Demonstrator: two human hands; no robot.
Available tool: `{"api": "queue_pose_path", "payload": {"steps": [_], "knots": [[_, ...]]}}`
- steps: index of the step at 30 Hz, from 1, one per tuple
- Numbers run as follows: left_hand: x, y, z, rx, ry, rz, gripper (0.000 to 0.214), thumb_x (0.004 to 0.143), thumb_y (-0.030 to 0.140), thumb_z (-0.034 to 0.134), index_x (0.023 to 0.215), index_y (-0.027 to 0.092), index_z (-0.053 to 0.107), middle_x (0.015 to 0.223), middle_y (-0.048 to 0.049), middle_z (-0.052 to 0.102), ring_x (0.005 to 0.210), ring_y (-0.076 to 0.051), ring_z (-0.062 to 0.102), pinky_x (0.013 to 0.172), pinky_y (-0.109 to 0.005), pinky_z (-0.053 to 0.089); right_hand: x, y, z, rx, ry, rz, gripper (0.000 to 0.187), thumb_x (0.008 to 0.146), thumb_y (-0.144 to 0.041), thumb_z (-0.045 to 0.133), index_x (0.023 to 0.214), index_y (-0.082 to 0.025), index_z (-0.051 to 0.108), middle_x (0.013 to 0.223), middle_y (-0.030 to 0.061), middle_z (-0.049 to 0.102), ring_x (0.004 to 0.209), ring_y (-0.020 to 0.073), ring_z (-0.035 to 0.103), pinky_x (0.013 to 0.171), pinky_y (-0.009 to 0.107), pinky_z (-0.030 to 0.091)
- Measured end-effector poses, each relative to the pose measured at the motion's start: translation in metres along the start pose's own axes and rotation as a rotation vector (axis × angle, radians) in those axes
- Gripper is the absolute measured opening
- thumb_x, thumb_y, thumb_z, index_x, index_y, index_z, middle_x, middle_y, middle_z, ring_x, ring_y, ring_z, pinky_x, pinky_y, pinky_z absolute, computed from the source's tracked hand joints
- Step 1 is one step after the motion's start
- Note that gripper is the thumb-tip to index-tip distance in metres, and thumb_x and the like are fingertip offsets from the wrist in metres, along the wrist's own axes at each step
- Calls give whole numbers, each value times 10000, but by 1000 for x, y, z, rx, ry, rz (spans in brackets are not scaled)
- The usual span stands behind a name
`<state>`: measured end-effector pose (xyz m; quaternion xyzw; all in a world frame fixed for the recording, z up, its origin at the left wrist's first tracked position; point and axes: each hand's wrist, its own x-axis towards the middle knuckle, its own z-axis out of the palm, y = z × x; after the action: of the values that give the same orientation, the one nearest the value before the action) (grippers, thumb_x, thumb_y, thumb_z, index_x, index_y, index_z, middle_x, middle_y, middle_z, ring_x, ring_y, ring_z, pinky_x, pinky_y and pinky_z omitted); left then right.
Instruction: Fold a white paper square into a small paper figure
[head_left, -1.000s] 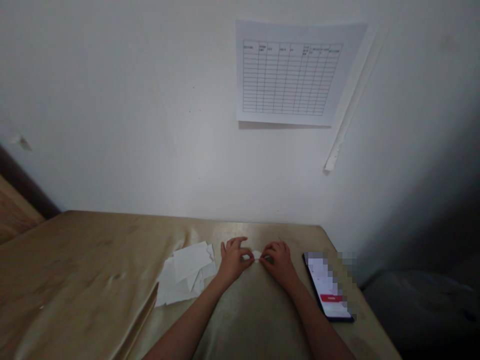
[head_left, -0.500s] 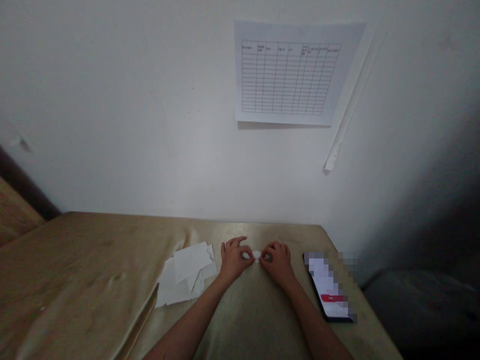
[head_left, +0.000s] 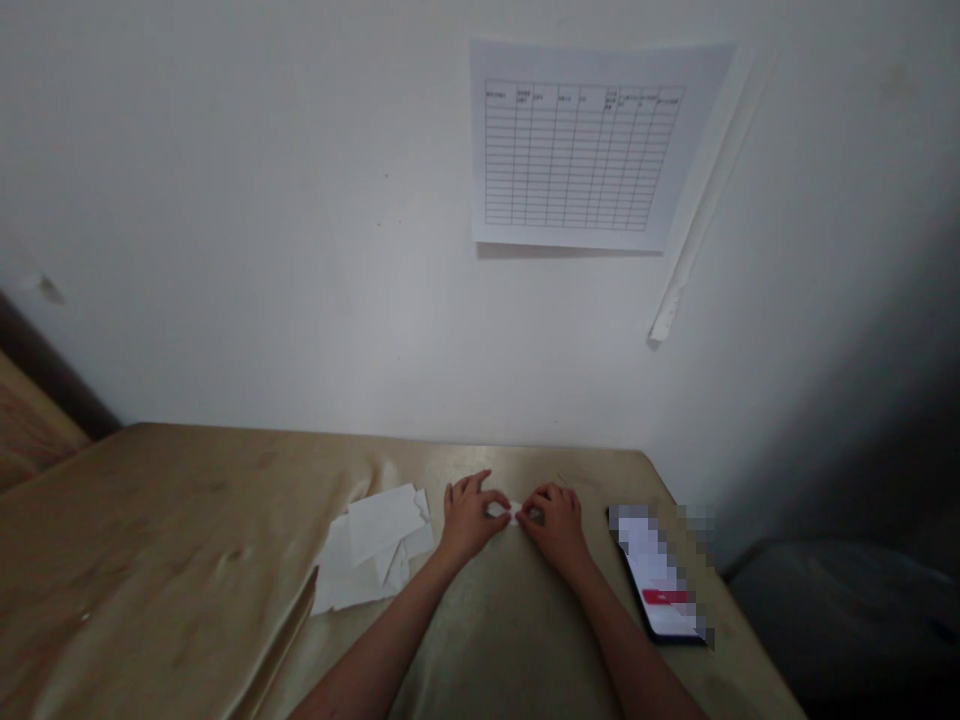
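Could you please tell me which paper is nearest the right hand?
The small piece touching the right hand; the pile lies left of the left hand, and the gridded sheet hangs on the wall.

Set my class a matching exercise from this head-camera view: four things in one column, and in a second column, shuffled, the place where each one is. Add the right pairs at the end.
Things
1. smartphone
2. pile of white papers
3. printed table sheet
4. small white paper piece

Places
A. up on the wall
B. lying to the right of the right hand
C. between the two hands
D. lying to the left of the left hand

Right pairs: 1-B, 2-D, 3-A, 4-C
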<state>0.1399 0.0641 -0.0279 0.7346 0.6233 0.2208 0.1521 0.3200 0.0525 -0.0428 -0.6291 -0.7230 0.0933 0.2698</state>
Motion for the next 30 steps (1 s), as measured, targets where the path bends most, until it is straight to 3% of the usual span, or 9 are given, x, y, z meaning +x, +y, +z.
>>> {"api": "queue_pose_path", "payload": {"steps": [13,19,30], "knots": [[1,3,0,11,-21,-23,210,724,361,777,932,375,756,1506,33,461,1414,-313,333,1185,-588,108,0,-3,6,-7,40,28,113,816,-368,689,790,-269,736,1042,58,653,1075,259,530,1077,448,265],[0,3,1,21,-24,-12,213,746,440,762,947,371,746,1527,20,438,1422,-312,325,1181,-606,96,-1,-3,7,-27,48,17,133,828,-382,681,879,-263,713,1065,56,639,1095,259,522,1085,448,251],[1,-1,-1,31,-61,10,302,770,305,728,1046,426,713,1580,44,357,1449,-297,299,1179,-624,82,1,1,3,19,-18,10,193,819,-287,677,996,-355,714,1104,20,615,1124,238,498,1080,430,249]]}}
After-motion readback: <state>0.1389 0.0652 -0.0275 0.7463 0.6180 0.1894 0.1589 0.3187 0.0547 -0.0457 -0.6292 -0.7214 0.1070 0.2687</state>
